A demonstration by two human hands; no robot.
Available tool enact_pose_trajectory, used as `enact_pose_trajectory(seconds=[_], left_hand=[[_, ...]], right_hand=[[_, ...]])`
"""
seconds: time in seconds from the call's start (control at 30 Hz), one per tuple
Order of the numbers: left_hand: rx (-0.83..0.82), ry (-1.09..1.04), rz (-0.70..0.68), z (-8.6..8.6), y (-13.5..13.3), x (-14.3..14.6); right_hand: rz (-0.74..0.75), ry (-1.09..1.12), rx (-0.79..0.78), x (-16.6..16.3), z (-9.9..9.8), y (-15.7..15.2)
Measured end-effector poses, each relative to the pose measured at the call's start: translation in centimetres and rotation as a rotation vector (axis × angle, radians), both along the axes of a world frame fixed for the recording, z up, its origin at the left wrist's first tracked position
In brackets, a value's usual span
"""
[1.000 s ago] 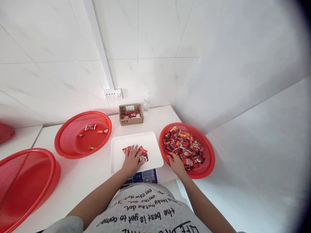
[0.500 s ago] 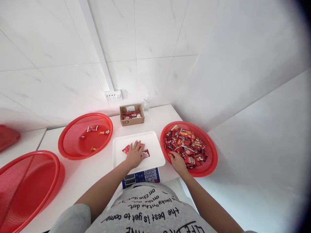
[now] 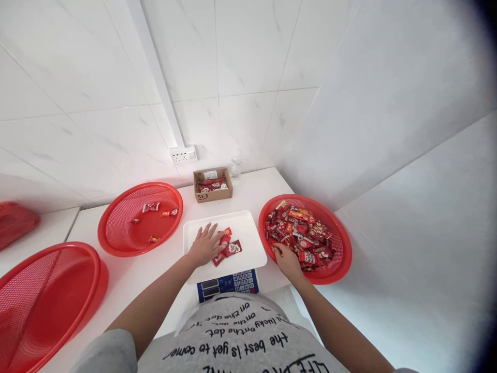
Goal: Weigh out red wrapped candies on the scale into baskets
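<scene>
My left hand (image 3: 205, 245) is spread over the white scale tray (image 3: 248, 220), its fingertips at several red candy packets (image 3: 232, 248) lying there. Part of those packets is covered by the fingers. On the right, my right hand (image 3: 286, 259) is at the near left rim of a red mesh basket (image 3: 342, 248) heaped with wrapped candies (image 3: 301, 228). Its fingers are bent and closed together among the wrappers; what they pinch, if anything, is hidden. The blue scale keypad (image 3: 229, 284) shows below the tray.
Left of the tray stands a red basket (image 3: 116, 243) with a few candies. Nearer me is another red basket (image 3: 91, 290). A cardboard box (image 3: 213, 196) of red packets and a clear glass (image 3: 235, 168) stand by the wall. A socket (image 3: 182, 154) is above.
My left hand has slid left across the tray, uncovering more of the candy packets, which now lie bunched right of it. My right hand stays at the basket rim.
</scene>
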State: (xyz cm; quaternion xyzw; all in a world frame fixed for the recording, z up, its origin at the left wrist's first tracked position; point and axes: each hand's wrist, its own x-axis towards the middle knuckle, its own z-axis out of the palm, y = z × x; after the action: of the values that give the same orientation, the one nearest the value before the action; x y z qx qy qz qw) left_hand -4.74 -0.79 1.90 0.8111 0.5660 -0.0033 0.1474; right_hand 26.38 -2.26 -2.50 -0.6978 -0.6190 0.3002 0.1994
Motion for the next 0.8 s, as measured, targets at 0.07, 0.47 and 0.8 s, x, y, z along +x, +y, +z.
enact_pose_trajectory(seconds=[0.07, 0.47, 0.8], left_hand=[[0.002, 0.000, -0.009, -0.5, 0.1, 0.6], [0.029, 0.004, 0.110, -1.3, -0.2, 0.0], [0.083, -0.211, 0.073, -2.1, -2.1, 2.1]], right_hand=[[0.010, -0.017, -0.019, 0.0, 0.1, 0.0], [0.015, -0.040, -0.031, 0.0, 0.3, 0.0], [0.017, -0.037, -0.029, -0.1, 0.5, -0.1]])
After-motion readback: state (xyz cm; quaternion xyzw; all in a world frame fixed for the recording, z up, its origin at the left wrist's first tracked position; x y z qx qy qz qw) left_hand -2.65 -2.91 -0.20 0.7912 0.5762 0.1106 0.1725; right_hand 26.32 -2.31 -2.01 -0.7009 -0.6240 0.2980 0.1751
